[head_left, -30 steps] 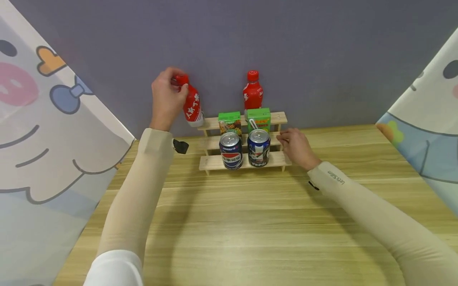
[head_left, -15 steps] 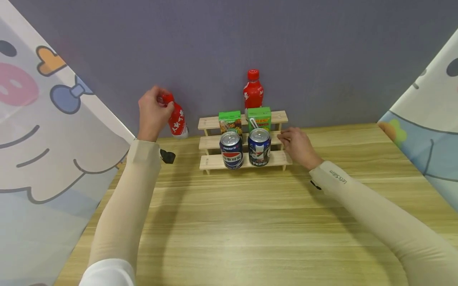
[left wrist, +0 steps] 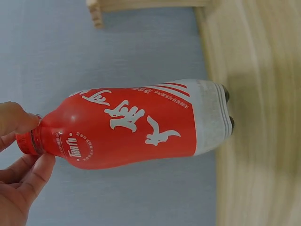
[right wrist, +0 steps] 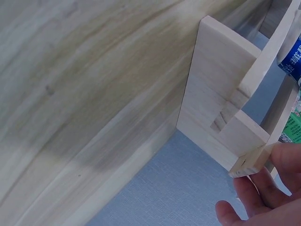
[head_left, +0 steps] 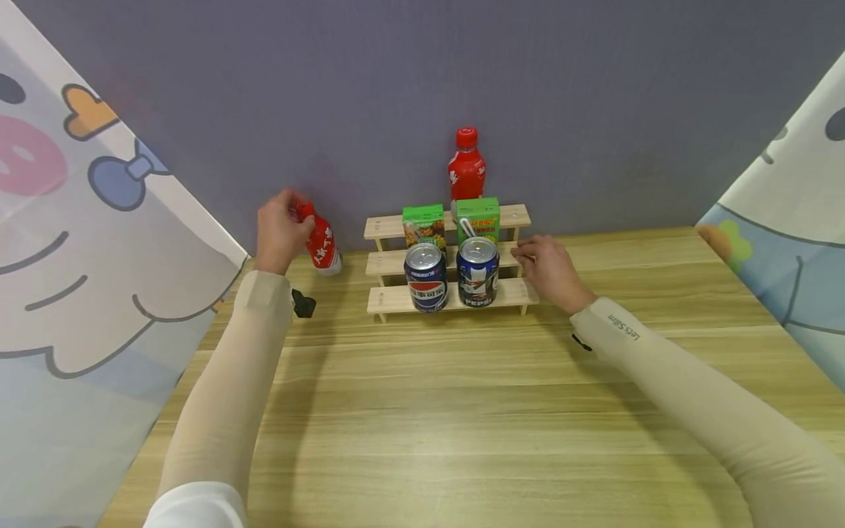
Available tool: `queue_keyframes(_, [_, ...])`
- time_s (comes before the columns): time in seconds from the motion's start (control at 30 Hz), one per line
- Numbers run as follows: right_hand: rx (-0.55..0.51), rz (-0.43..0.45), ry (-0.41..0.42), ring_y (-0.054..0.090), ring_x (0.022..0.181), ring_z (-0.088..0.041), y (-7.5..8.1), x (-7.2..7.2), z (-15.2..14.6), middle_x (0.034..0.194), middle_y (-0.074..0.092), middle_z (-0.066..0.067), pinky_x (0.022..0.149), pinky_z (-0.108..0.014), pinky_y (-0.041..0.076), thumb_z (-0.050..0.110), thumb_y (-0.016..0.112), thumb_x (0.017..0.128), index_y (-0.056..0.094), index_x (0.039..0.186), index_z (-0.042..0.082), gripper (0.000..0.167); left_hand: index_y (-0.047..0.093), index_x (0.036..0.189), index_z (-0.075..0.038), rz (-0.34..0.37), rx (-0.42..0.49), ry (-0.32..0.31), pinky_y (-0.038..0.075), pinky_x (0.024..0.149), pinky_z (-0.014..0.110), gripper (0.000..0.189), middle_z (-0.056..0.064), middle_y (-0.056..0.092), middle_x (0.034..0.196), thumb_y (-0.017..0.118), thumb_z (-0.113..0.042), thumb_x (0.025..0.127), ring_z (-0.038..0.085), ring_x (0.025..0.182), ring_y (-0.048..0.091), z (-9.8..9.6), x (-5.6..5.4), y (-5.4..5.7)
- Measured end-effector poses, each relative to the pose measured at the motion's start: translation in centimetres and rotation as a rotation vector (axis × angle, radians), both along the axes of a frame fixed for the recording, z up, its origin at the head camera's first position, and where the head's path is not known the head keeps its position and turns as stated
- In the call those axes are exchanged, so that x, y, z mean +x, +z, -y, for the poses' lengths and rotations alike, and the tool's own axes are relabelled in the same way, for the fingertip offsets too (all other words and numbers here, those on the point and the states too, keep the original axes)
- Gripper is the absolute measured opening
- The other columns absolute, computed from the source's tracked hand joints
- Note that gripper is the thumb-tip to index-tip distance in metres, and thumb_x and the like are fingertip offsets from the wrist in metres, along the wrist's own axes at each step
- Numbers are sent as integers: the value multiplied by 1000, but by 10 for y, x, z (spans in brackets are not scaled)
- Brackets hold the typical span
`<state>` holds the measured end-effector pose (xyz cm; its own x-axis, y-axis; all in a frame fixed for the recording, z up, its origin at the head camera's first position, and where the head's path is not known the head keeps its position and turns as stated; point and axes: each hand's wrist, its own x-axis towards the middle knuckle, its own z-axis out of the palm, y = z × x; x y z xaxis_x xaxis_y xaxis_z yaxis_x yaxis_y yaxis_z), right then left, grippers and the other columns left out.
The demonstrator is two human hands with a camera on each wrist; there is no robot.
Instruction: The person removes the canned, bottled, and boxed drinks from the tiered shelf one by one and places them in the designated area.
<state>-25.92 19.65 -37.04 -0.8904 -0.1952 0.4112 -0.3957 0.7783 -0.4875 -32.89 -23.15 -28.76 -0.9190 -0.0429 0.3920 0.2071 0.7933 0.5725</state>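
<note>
The left hand (head_left: 280, 229) pinches the red bottle (head_left: 321, 243) by its cap, tilted just above the table (head_left: 462, 411); it could topple when set down. The right hand (head_left: 549, 270) seems to steady the wooden rack (head_left: 515, 292), fingers loose.

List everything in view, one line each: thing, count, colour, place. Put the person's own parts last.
Red bottle in hand: 1, red with white base, left of the rack, tilted, just above the table.
Red bottle at back: 1, red, upright behind the cartons.
Cartons: 2, green, side by side behind the cans.
Cans: 2, blue, bottom step, side by side.
Stepped rack: 1, pale wood, at the table's far edge.
Table: 1, light wood.
Cartoon panels: 2, left and right.
Wall: grey-blue, behind.
Left hand: grips the held bottle at its neck.
Right hand: its fingers rest on the rack's right end.
</note>
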Motion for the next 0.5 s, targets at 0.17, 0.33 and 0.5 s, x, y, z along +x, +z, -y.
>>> queue_keyframes(0.17, [-5,0,10,53,100,-38,-2,-1,0,109,61,-23,88,-50,40,-4,60,89,68,102,-8,16,58,108,-1,21,9,5,49,69,39,22,16,60,101,61,-5,87,26,87,57,3,-6,-13])
queue_keyframes(0.33, [-17,-1,14,53,101,-38,-5,0,0,109,61,-23,92,-51,38,-4,60,89,68,103,-8,16,59,106,-1,24,26,12,50,68,38,21,16,60,99,62,-3,85,26,85,57,5,-10,-22])
queue_keyframes(0.5, [-16,-23,11,53,99,-37,-6,-1,0,110,61,-23,85,-49,42,-5,59,89,67,104,-8,17,59,104,1,-13,18,9,50,69,41,20,18,61,99,60,-2,85,28,87,58,7,-11,-25])
